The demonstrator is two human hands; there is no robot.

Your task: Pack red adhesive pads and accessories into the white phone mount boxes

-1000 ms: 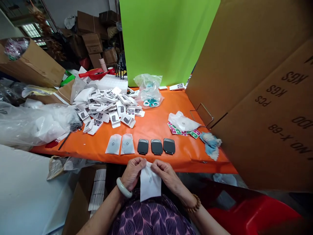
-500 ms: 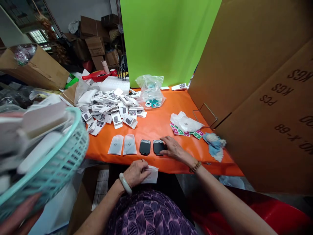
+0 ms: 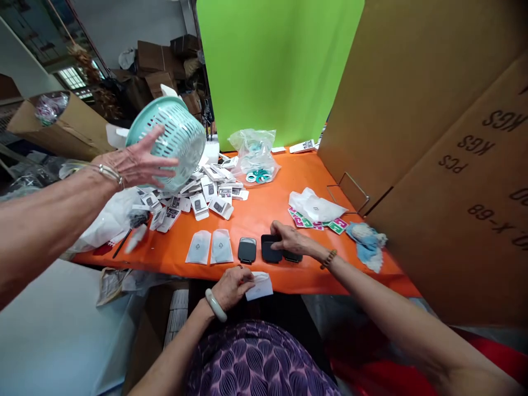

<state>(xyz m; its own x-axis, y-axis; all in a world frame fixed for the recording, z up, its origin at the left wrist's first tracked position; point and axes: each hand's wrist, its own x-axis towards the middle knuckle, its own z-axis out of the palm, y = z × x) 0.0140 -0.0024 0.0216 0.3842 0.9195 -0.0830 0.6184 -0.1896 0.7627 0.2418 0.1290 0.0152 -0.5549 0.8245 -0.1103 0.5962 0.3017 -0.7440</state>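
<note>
Pouch (image 3: pixel 262 290) pinched in my left grip (image 3: pixel 229 287), my right grip (image 3: pixel 289 240) clasping a black case (image 3: pixel 268 254), apparently lined up with others for easy reach.

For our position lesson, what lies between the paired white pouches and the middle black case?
Another black case, flat on the orange tabletop, in the head view.

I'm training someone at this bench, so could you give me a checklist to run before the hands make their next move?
1. White pouch held by the left hand: ok.
2. Pouch mouth open: cannot tell.
3. Right hand at the middle black item: ok, fingers over it.
4. Firm grip on that item: cannot tell.
5. Rightmost black item fully visible: not ok, partly hidden by the right hand.
6. Co-worker's basket away from both hands: ok, over the white boxes.
</note>
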